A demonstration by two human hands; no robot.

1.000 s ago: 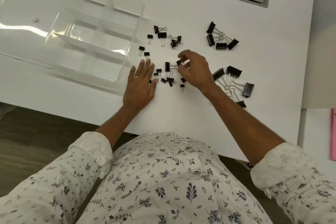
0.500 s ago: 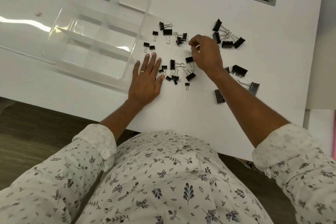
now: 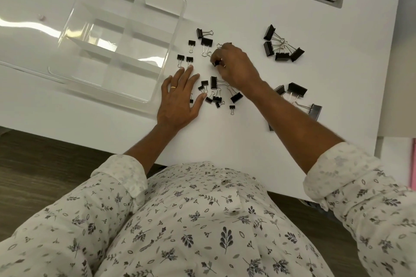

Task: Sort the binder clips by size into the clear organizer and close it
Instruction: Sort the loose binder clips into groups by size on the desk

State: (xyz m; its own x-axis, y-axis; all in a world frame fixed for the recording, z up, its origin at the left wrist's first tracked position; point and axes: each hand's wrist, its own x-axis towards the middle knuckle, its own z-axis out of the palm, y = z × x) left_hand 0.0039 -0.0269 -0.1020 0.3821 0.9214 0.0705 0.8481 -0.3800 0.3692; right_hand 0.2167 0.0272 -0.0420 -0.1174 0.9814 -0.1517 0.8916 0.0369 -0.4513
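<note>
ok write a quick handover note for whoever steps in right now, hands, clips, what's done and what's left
Left hand: flat on the white table, empty, beside the clear organizer.
Right hand: fingertips pinching a small binder clip in the middle scatter.
Large clips lie grouped at the far right; more sit under the right forearm.
Done: organizer is open, all compartments empty.
Left: sort every clip by size, then close it.

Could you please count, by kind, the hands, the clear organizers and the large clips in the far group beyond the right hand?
Hands: 2, left hand flat, right hand pinching a small clip
Clear organizer: 1
Large clips in that group: 4
Total: 7
</note>
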